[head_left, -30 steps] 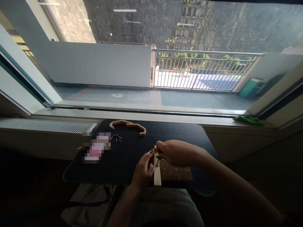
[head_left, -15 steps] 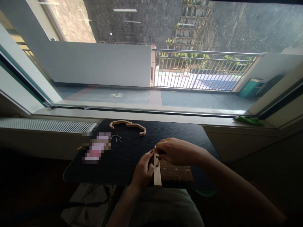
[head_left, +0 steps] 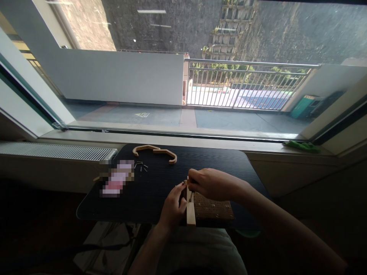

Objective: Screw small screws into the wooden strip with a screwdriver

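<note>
A pale wooden strip (head_left: 191, 215) stands along the left edge of a brown, carved-looking wooden board (head_left: 213, 208) near the table's front edge. My left hand (head_left: 172, 204) grips the strip from the left, fingers bent around its far part and thumb on the near side. Over the strip's far half, my right hand (head_left: 200, 179) is closed in a fist. A thin metal tool (head_left: 190, 196) slants down from that fist to the strip; its handle is hidden, so its exact kind is unclear.
Two curved wooden hooks (head_left: 165, 152) lie at the back of the black table (head_left: 155, 191). Several screws or nails (head_left: 141, 166) are scattered left of centre, beside a blurred pinkish item (head_left: 119, 177). A radiator (head_left: 57, 151) and window sill (head_left: 200, 140) border the table.
My right hand has turned and shifted slightly on the strip, and the metal shaft beneath it shows more clearly. My left hand, the strip and the board have stayed put.
</note>
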### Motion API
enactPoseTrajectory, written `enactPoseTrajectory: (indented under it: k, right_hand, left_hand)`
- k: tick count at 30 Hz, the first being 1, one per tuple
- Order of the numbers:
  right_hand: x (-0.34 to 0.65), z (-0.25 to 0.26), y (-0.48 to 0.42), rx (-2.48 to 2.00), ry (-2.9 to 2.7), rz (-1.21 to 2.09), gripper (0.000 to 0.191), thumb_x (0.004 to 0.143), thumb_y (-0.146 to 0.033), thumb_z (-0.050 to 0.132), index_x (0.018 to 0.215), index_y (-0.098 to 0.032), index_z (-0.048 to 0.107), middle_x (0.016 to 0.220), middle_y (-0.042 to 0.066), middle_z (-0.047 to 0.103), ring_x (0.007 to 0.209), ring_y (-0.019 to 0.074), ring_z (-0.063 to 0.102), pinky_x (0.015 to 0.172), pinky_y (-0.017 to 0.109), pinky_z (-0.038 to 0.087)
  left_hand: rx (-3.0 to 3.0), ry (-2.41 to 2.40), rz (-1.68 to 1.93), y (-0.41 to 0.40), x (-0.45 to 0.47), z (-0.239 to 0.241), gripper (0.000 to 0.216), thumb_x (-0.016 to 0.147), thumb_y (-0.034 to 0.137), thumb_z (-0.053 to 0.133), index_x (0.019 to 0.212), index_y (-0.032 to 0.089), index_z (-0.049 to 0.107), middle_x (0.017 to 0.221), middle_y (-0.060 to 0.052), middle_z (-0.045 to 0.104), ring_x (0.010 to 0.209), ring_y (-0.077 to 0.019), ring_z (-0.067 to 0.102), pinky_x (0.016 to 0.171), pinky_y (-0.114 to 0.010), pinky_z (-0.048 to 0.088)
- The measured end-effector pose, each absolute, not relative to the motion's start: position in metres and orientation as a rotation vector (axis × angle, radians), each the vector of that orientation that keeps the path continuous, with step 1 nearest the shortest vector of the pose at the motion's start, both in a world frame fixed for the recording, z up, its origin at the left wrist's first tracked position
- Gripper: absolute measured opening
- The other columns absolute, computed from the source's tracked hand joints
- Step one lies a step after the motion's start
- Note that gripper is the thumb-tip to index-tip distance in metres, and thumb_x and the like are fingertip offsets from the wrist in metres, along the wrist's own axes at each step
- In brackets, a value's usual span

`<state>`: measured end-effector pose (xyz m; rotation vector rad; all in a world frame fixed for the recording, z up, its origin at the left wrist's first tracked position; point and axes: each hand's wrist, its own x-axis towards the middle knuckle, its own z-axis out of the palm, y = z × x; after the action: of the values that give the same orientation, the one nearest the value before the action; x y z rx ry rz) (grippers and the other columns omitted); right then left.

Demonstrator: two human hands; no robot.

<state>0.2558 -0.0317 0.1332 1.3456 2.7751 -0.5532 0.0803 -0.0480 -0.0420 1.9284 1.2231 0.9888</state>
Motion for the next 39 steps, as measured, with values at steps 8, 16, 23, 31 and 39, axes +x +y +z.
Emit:
enactPoseTrajectory:
  k: [8,16,23,31,39]
  right_hand:
    - [0.2566,0.135,-0.0354,1.352,2.792,-0.599,0.018,0.096,-0.027,0.041,0.102,-0.019,0.056,0.101,0.005,0.059,0.078,0.0159,0.06,0.065,0.028,0.038]
    - [0.2577,0.1293,-0.0356,1.345,2.884,-0.591,0.016,0.094,-0.023,0.043,0.106,-0.019,0.053,0.102,0.005,0.06,0.074,0.015,0.058,0.062,0.028,0.036]
    - [0.2571,0.1298,-0.0392,1.313,2.919,-0.495,0.009,0.094,-0.02,0.043,0.1,-0.018,0.05,0.092,0.004,0.062,0.068,0.014,0.055,0.057,0.027,0.03]
    - [0.2566,0.1293,-0.041,1.321,2.901,-0.483,0.007,0.094,-0.021,0.043,0.096,-0.018,0.049,0.088,0.003,0.062,0.064,0.013,0.053,0.054,0.028,0.027]
    - [0.2544,0.1323,-0.0404,1.333,2.86,-0.513,0.01,0.097,-0.023,0.043,0.094,-0.017,0.05,0.087,0.004,0.064,0.066,0.0134,0.055,0.054,0.027,0.027]
  left_hand:
    - [1.949,1.21,1.001,-0.0468,0.081,-0.0426,0.05,0.078,0.01,0.044,0.126,0.016,0.058,0.131,-0.012,0.061,0.125,-0.0261,0.054,0.109,-0.043,0.041]
    - [1.964,1.19,1.033,-0.0457,0.0804,-0.0464,0.05,0.077,0.01,0.045,0.125,0.016,0.058,0.131,-0.011,0.061,0.124,-0.0254,0.054,0.109,-0.043,0.041]
    - [1.939,1.202,1.03,-0.0458,0.0798,-0.0469,0.049,0.078,0.01,0.047,0.125,0.017,0.06,0.132,-0.011,0.061,0.125,-0.0264,0.055,0.11,-0.044,0.041]
    - [1.945,1.205,1.021,-0.0466,0.0799,-0.0446,0.05,0.078,0.01,0.046,0.126,0.018,0.059,0.131,-0.01,0.062,0.125,-0.026,0.054,0.109,-0.044,0.041]
    - [1.926,1.214,0.995,-0.0461,0.0805,-0.0451,0.052,0.077,0.01,0.045,0.127,0.016,0.057,0.131,-0.012,0.061,0.125,-0.0264,0.054,0.108,-0.044,0.042]
